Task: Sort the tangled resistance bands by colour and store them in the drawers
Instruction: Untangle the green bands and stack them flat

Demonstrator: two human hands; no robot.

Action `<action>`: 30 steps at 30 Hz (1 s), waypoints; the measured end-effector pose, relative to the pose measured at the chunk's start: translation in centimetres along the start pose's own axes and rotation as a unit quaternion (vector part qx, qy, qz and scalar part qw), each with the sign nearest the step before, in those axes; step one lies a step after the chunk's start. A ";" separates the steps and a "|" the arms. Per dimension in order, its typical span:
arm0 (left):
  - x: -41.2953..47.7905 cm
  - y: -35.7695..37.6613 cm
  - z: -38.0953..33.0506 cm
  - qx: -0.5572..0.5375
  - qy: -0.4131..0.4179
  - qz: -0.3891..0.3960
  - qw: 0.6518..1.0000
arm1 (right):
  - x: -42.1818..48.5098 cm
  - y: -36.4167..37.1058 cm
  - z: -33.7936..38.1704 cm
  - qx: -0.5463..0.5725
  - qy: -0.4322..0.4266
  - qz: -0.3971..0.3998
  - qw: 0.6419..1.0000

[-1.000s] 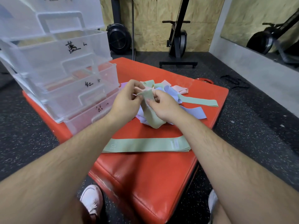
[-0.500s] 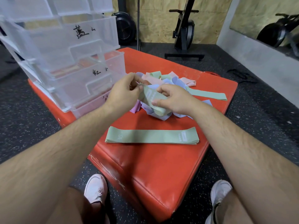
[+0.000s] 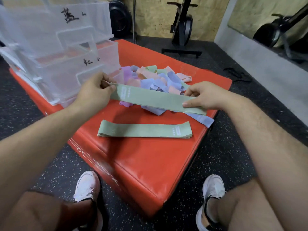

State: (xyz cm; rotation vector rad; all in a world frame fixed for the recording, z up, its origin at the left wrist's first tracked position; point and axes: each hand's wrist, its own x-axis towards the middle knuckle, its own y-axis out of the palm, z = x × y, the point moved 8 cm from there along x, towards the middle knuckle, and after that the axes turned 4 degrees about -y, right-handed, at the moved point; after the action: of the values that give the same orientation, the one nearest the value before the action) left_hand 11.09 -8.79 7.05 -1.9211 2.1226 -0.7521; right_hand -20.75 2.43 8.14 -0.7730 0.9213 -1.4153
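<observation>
— Two hands on one band?

— Yes. The left hand (image 3: 95,94) pinches one end of the green band (image 3: 155,100) and the right hand (image 3: 205,95) pinches the other, so it hangs flat and taut between them, above the red pad (image 3: 141,164) and in front of the tangled pile (image 3: 160,80).

— And where should it go?

— Probably onto the green stack (image 3: 145,130), which lies on the pad just nearer the person than the held band. Both run left to right, nearly parallel, though the held one dips a little toward the right.

— Lined up?

— Not quite. It sits shifted right, its right end overhanging past the stack's end. I'd judge it needs to come toward the body and a touch left, with both hands about equally close.

— The drawers (image 3: 66,64)?

— Off to the left, beside the left hand. No green has gone in that I can see.
</observation>
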 end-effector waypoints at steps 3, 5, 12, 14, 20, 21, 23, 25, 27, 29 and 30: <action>-0.8 -0.5 1.7 -0.007 -0.024 0.009 1.000 | -1.1 0.1 -1.5 0.039 0.016 0.019 0.999; -1.5 -0.8 2.6 0.002 -0.036 0.012 0.999 | -1.9 0.3 -1.9 0.072 0.024 0.028 0.997; -2.9 -1.3 4.9 -0.003 -0.078 0.060 0.995 | -3.1 1.3 -2.3 0.195 0.057 0.045 0.978; -3.3 -1.3 5.0 -0.001 -0.079 0.068 0.995 | -3.1 1.7 -2.7 0.194 0.073 0.048 0.977; -3.8 -0.8 5.5 0.011 -0.093 0.094 0.991 | -3.4 3.1 -3.4 0.184 0.108 0.067 0.975; -3.8 -0.7 5.6 0.019 -0.092 0.099 0.991 | -3.4 3.4 -3.5 0.182 0.115 0.068 0.974; -3.9 -0.6 5.9 0.040 -0.096 0.105 0.989 | -3.4 4.1 -3.9 0.183 0.133 0.069 0.972; -4.0 -0.5 6.3 0.061 -0.101 0.111 0.987 | -3.4 4.7 -4.0 0.195 0.146 0.070 0.967; -4.1 -0.4 6.7 0.075 -0.105 0.114 0.985 | -3.4 5.2 -4.0 0.190 0.153 0.071 0.967; -4.3 -0.2 6.9 0.089 -0.107 0.115 0.984 | -3.4 5.7 -4.2 0.166 0.158 0.072 0.971; -4.3 -0.1 7.0 0.093 -0.107 0.116 0.983 | -3.4 6.0 -4.4 0.157 0.160 0.073 0.972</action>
State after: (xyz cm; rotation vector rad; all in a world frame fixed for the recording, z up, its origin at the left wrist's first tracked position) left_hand 14.98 -6.28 0.27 -1.5513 2.0192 -0.6387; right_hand -21.65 6.38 1.05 -0.2388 0.9459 -1.5320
